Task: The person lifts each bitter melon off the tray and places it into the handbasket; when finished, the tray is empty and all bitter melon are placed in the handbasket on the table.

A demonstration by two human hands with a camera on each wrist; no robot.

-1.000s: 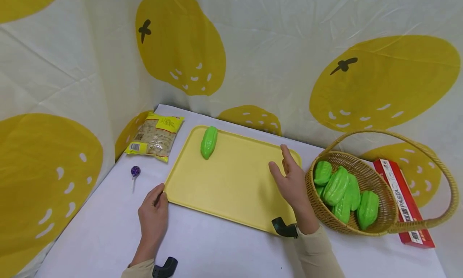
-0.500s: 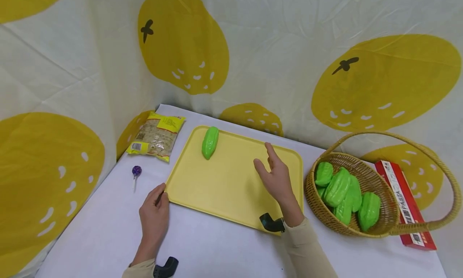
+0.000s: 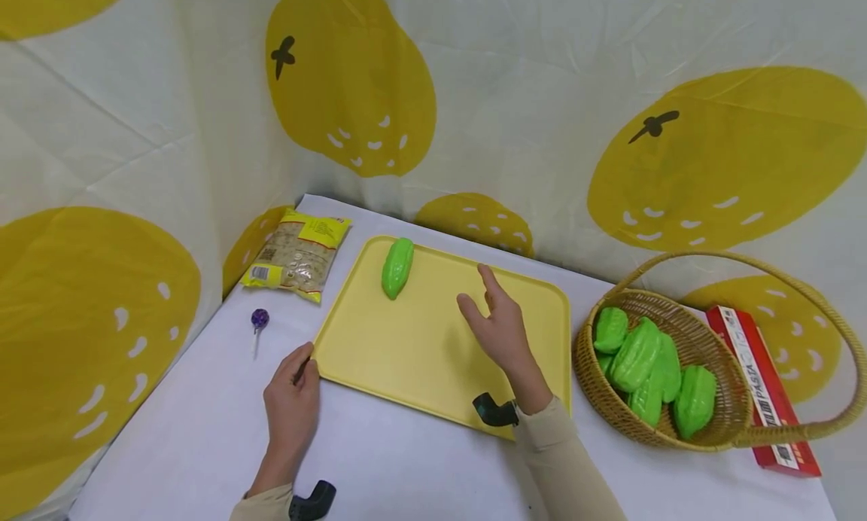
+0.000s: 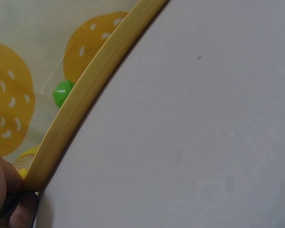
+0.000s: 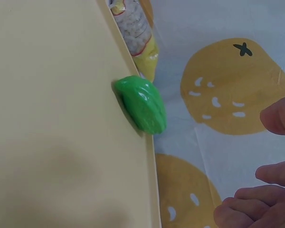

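My left hand (image 3: 291, 400) grips the near left corner of a yellow tray (image 3: 406, 355), its fingertips at the rim. In the left wrist view the fingers (image 4: 4, 183) meet the tray's corner (image 4: 35, 178). A shiny green starfruit (image 3: 397, 269) lies on the tray near its far left corner. Above the right part of the tray hovers my right hand (image 3: 500, 329), holding nothing, its thumb and fingers spread apart. The right wrist view has the starfruit (image 5: 142, 105) at the tray's edge, apart from the fingers (image 5: 278, 173).
Right of the tray stands a wicker basket (image 3: 596, 389) with a tall handle and several green starfruits (image 3: 637, 355). A red pasta box (image 3: 765, 393) lies behind it. On the left are a yellow-and-clear food bag (image 3: 298, 254) and a purple lollipop (image 3: 260, 319). Patterned cloth hangs behind.
My right hand has moved left over the tray, away from the basket. The left hand stays at the tray's corner, and the starfruit on the tray has not moved.
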